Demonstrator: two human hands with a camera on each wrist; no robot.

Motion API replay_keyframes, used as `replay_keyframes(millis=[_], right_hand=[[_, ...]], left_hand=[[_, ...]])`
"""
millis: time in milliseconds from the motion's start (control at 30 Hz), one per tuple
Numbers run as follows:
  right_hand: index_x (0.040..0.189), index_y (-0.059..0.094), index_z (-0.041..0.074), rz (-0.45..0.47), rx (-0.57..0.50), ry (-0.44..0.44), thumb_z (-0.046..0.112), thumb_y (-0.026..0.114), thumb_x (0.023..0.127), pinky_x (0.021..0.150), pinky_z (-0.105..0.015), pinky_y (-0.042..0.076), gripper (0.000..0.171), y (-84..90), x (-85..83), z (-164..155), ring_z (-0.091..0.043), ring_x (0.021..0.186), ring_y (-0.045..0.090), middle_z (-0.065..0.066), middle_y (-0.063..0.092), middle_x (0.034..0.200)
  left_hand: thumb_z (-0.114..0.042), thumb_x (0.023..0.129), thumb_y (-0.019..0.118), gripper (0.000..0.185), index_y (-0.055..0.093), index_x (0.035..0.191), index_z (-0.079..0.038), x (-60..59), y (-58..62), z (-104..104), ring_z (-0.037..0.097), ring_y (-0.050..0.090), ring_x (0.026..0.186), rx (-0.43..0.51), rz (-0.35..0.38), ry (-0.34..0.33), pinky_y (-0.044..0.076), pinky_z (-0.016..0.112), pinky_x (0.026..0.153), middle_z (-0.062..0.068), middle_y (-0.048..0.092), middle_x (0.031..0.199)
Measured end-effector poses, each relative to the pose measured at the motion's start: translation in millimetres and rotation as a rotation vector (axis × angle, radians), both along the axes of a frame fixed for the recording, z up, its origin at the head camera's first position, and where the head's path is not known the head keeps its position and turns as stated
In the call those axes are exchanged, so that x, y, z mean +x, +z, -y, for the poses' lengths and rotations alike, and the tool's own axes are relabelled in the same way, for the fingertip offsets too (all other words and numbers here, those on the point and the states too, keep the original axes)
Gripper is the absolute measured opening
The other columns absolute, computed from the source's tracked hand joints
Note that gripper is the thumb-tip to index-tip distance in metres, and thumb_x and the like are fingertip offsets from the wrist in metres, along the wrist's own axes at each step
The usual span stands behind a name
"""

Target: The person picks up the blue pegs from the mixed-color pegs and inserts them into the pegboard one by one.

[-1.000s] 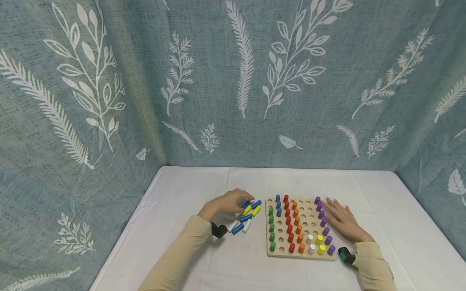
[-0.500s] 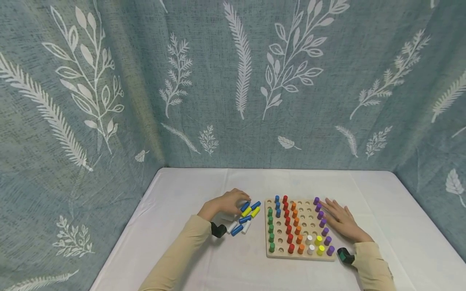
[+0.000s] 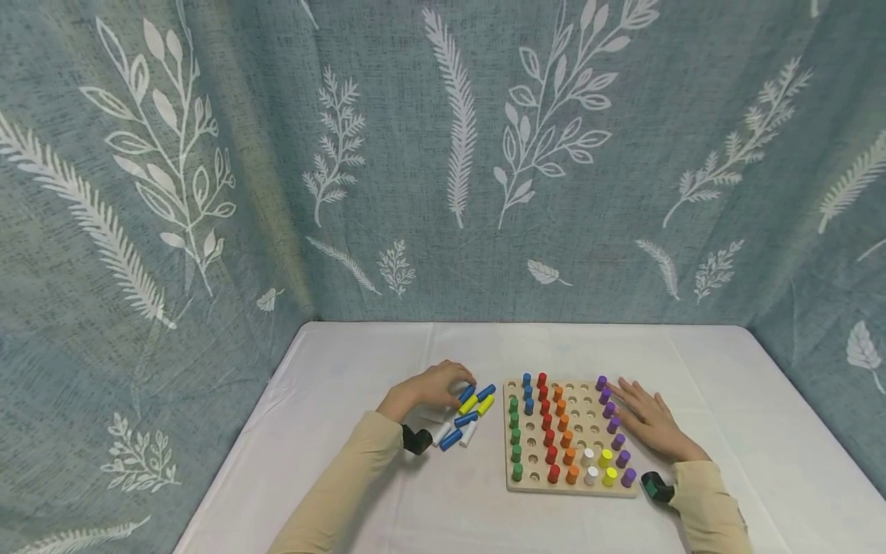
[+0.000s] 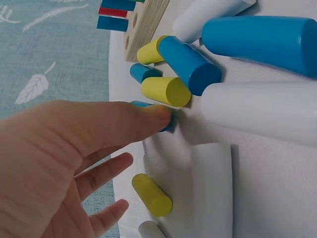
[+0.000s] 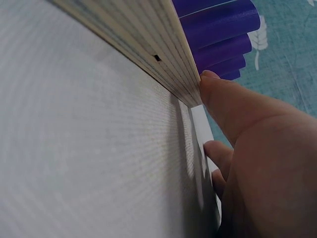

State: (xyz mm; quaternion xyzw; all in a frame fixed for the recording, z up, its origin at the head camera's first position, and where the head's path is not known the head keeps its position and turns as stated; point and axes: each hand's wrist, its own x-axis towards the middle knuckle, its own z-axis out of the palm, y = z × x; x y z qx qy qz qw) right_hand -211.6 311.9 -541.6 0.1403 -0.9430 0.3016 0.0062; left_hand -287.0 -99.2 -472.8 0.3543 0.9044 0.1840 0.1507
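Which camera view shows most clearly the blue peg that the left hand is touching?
The left wrist view: there the left hand has a fingertip on the blue peg, close up, though the finger covers most of it. The head view shows the hand at the pile of loose pegs, too small to single it out. The right wrist view does not show it.

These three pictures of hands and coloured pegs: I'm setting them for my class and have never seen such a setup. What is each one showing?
No machine here: a person works with bare hands. The wide picture comes from a camera on the head; the two close-ups come from cameras on the wrists. On the white table lies a wooden pegboard with upright coloured pegs. Loose pegs lie beside it. The left hand reaches into them, a fingertip touching a blue peg; whether it grips one is unclear. The right hand rests flat, thumb against the board's edge.
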Motion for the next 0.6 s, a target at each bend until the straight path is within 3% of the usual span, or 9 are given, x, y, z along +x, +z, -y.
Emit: replay_keyframes(millis=[200, 600], right_hand=[[0.141, 0.037, 0.008, -0.01, 0.007, 0.004, 0.033, 0.045, 0.096, 0.107, -0.064, -0.003, 0.052, -0.1, -0.4, -0.6, -0.05, 0.135, 0.012, -0.026, 0.021, 0.148], [0.141, 0.037, 0.009, -0.01, 0.003, 0.009, 0.033, 0.045, 0.097, 0.107, -0.064, -0.003, 0.051, 2.3, -0.1, 0.3, -0.051, 0.134, 0.012, -0.027, 0.022, 0.148]], left_hand=[[-0.006, 0.085, 0.064, 0.045, 0.053, 0.129, -0.004, 0.1, -0.2, 1.9, 0.029, 0.049, 0.119, 0.161, 0.094, 0.034, 0.042, 0.042, 0.1, 0.011, 0.053, 0.13], [-0.005, 0.087, 0.063, 0.047, 0.048, 0.131, -0.002, 4.9, -6.4, -0.2, 0.028, 0.06, 0.105, 0.426, 0.086, 0.113, 0.049, 0.04, 0.091, 0.014, 0.057, 0.123]])
